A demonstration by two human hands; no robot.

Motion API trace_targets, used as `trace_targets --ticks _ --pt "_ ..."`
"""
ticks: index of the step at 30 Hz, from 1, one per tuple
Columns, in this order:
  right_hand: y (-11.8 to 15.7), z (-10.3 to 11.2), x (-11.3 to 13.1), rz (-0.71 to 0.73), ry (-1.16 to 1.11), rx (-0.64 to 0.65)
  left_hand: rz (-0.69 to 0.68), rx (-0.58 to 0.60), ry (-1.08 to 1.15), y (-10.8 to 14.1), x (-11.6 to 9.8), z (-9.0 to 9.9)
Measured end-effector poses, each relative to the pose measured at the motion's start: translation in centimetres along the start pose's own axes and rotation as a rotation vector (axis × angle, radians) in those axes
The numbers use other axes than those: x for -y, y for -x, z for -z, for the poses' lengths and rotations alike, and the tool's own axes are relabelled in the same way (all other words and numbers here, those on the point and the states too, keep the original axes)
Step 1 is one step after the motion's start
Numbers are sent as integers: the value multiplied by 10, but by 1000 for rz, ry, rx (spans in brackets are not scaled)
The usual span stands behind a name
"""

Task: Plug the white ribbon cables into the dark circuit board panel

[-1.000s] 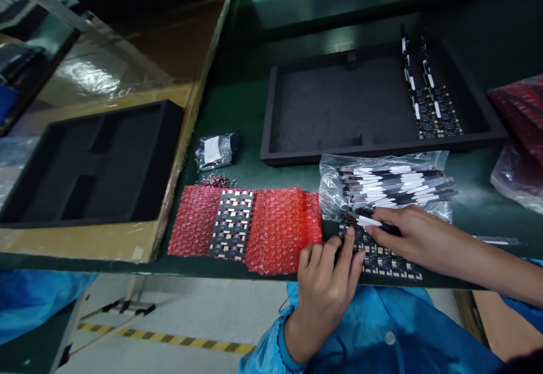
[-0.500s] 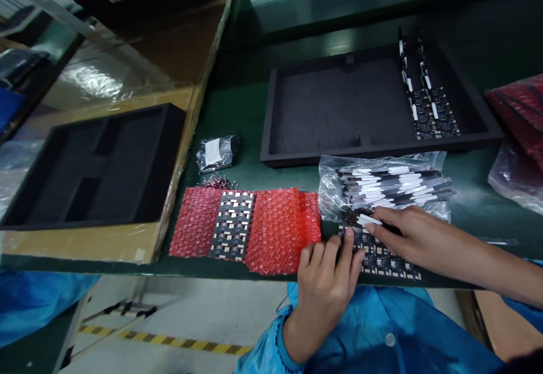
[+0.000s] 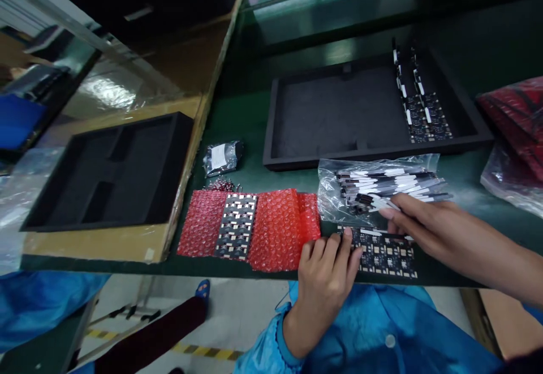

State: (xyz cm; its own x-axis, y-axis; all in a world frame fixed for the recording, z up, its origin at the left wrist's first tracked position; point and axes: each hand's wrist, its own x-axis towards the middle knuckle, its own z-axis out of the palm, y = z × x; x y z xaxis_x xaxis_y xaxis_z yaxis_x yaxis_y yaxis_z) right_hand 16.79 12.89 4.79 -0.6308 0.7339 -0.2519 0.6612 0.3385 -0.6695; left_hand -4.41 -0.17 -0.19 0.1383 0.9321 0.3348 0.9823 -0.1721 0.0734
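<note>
My left hand (image 3: 326, 283) lies with its fingers extended over the left end of a dark circuit board panel (image 3: 384, 258) at the bench's front edge. Pinched in my right hand (image 3: 428, 221) is a small bunch of black-and-white strips (image 3: 373, 202), above the back of that panel. One similar strip (image 3: 388, 233) lies along the panel's back edge, under my right fingers. Just behind, a clear plastic bag (image 3: 331, 193) bears a pile of such strips (image 3: 394, 179). Exactly what kind of part the strips are cannot be made out.
A black foam tray (image 3: 314, 164) at the back holds panels with strips standing upright (image 3: 428, 130). Red bubble wrap (image 3: 274, 230) and another circuit board panel (image 3: 236, 227) lie left, near a silver pouch (image 3: 223, 158). Another foam tray (image 3: 169, 176) sits farther left. A person's leg (image 3: 161, 334) shows below.
My right hand has moved slightly right and up with the bunch, and one strip now lies on the panel. My left hand stays put. A person's leg has appeared at lower left.
</note>
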Motion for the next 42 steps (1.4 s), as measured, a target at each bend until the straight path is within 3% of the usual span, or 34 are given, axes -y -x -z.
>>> trace_targets --ticks 3,10,14,17,21,26,30,35,42 --pt "6 20 5 -8 -22 -108 -6 -10 -6 2 0 0" --pt "28 64 6 -125 -261 -592 55 -17 -42 12 -4 -7" --pt "38 73 -9 -150 -462 -679 93 -30 -30 13 -7 -7" --pt "45 71 -23 -186 -562 -596 132 -61 33 12 -8 -5" --pt "53 63 -36 -207 -603 -364 172 -63 55 14 -9 -4" --pt "59 51 -30 -235 -483 -113 138 -5 -7 15 -10 -8" --pt "61 42 -23 -271 -499 1 128 -1 3 14 -9 -10" --pt "64 34 -33 -252 -575 146 129 -35 15 13 -7 -13" --pt "70 24 -44 -170 -348 259 102 -65 13 12 -5 -14"
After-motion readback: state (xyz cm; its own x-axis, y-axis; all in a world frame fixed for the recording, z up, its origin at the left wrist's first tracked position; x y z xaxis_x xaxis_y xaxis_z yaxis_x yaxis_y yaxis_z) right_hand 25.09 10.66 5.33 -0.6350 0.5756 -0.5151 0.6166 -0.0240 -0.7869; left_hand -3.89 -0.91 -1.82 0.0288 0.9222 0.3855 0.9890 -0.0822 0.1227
